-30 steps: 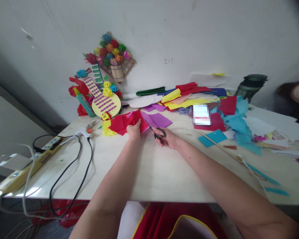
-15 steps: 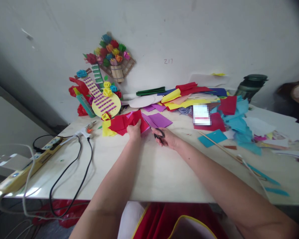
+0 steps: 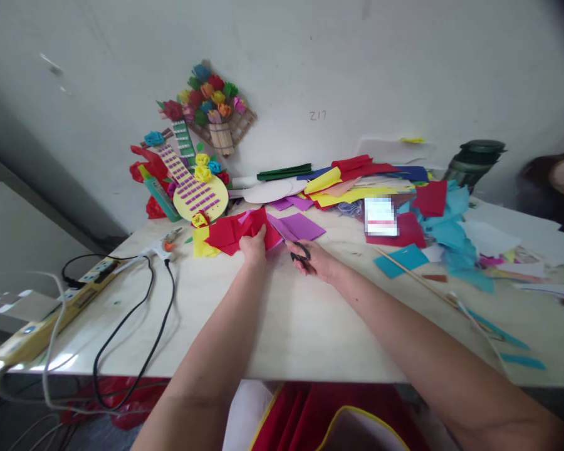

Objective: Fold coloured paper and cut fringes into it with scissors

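Observation:
My left hand [image 3: 254, 246] pinches a folded red paper sheet [image 3: 237, 230] that lies on the pale table [image 3: 272, 319]. My right hand [image 3: 320, 260] is closed round the black handles of a pair of scissors [image 3: 297, 248]. The blades point up and left into the red paper's right edge, just beside my left fingers. Purple paper pieces [image 3: 297, 225] lie directly behind the scissors, and a yellow piece [image 3: 201, 243] sticks out under the red sheet on its left.
A paper guitar [image 3: 193, 188] and a paper flower basket [image 3: 214, 113] lean on the wall. Coloured paper scraps [image 3: 404, 200] cover the right. A power strip [image 3: 51, 313], black cable [image 3: 136, 326] and glue gun [image 3: 164, 244] lie left. A dark bottle [image 3: 474, 160] and another person [image 3: 561, 185] are far right.
The scissors and my right hand have crept slightly left and up toward the red paper. My left hand keeps its hold in the same place.

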Demonstrator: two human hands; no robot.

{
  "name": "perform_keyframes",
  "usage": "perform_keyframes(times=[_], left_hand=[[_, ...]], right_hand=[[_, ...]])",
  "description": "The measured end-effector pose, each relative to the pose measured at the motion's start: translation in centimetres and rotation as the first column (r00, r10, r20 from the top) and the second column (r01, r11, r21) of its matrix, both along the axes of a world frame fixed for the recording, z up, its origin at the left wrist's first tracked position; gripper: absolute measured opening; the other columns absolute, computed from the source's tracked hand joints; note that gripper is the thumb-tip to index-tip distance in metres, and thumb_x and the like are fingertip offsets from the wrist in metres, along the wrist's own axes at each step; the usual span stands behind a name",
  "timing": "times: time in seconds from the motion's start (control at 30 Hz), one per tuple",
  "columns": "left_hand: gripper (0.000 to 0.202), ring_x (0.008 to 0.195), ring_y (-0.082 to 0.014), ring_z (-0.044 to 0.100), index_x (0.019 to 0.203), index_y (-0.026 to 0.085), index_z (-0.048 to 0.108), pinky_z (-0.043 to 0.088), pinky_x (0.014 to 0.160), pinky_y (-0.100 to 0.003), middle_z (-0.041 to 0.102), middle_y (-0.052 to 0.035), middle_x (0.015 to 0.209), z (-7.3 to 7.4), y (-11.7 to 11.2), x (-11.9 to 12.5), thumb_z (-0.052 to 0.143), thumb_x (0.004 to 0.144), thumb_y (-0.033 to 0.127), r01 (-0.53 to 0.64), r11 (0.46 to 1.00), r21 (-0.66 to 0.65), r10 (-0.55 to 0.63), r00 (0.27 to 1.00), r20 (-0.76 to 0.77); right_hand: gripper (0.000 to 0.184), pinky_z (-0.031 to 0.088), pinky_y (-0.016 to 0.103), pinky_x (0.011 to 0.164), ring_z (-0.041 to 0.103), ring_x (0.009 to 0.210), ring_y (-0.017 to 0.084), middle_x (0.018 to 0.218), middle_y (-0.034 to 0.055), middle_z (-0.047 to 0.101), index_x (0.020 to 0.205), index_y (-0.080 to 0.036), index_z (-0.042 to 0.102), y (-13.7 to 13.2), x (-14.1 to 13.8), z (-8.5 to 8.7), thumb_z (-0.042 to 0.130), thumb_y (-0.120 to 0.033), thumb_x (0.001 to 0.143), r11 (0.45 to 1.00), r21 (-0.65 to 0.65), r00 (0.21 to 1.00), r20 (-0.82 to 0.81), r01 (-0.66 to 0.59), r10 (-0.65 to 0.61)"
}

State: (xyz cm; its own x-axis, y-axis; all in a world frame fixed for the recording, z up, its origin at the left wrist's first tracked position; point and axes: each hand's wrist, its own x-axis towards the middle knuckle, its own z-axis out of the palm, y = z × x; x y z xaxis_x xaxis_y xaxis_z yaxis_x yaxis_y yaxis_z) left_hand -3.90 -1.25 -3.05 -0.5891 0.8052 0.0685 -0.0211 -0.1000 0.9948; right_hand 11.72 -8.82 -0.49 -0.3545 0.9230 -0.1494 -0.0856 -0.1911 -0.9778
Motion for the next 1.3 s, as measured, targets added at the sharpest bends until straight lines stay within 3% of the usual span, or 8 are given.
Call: perform_keyframes(times=[0.27, 0.6, 0.77, 0.97, 1.3], left_hand=[[0.034, 0.075, -0.0235, 0.066, 0.080, 0.013, 0.066, 0.052, 0.064, -0.031, 0.067, -0.0085, 0.071, -0.5, 0.6, -0.4, 0.073, 0.060, 0.040, 0.017, 0.998, -0.062, -0.017, 1.000, 0.009], [0.035, 0.079, -0.0243, 0.066, 0.080, 0.012, 0.065, 0.053, 0.068, -0.033, 0.067, -0.0092, 0.074, 0.2, 0.0, -0.1, 0.075, 0.056, 0.037, 0.044, 0.999, -0.020, -0.041, 0.990, 0.134], [0.033, 0.076, -0.0234, 0.066, 0.079, 0.011, 0.063, 0.053, 0.067, -0.034, 0.068, -0.0105, 0.080, 1.0, -0.8, 0.5, 0.075, 0.056, 0.032, 0.074, 0.997, 0.021, -0.077, 0.967, 0.241], [0.031, 0.075, -0.0231, 0.067, 0.080, 0.011, 0.063, 0.054, 0.068, -0.035, 0.068, -0.0103, 0.081, 1.4, -1.4, 1.2, 0.075, 0.058, 0.030, 0.103, 0.994, 0.026, -0.107, 0.959, 0.264], [0.032, 0.078, -0.0237, 0.067, 0.081, 0.012, 0.064, 0.053, 0.071, -0.035, 0.068, -0.0107, 0.083, 1.3, -1.5, 1.4, 0.075, 0.057, 0.030, 0.109, 0.993, 0.047, -0.118, 0.957, 0.266]], right_hand=[[0.041, 0.024, 0.013, 0.029, 0.040, 0.030, 0.004, 0.045, -0.0081, 0.050, 0.081, -0.020, 0.047, -0.3, -0.1, 0.3, 0.064, -0.055, 0.069, 1.000, 0.013, 1.000, 0.017, 0.019, -0.020], [0.036, 0.022, 0.014, 0.027, 0.043, 0.030, 0.006, 0.047, -0.0078, 0.053, 0.094, -0.022, 0.048, -0.2, -0.2, 0.2, 0.062, -0.048, 0.074, 0.999, 0.037, 0.996, 0.086, 0.030, -0.034], [0.041, 0.021, 0.014, 0.025, 0.047, 0.031, 0.007, 0.047, -0.0057, 0.055, 0.084, -0.020, 0.047, -0.1, 0.0, -0.1, 0.062, -0.056, 0.071, 0.997, 0.070, 1.000, 0.021, -0.008, 0.007], [0.048, 0.021, 0.015, 0.024, 0.049, 0.031, 0.007, 0.045, -0.0036, 0.054, 0.066, -0.017, 0.045, 0.2, 0.2, -0.2, 0.058, -0.064, 0.069, 0.994, 0.095, 0.998, -0.014, -0.053, 0.054], [0.050, 0.020, 0.015, 0.023, 0.049, 0.031, 0.007, 0.045, -0.0033, 0.054, 0.065, -0.017, 0.046, 0.2, 0.2, -0.1, 0.059, -0.066, 0.066, 0.997, 0.070, 0.999, -0.017, -0.045, 0.046]])
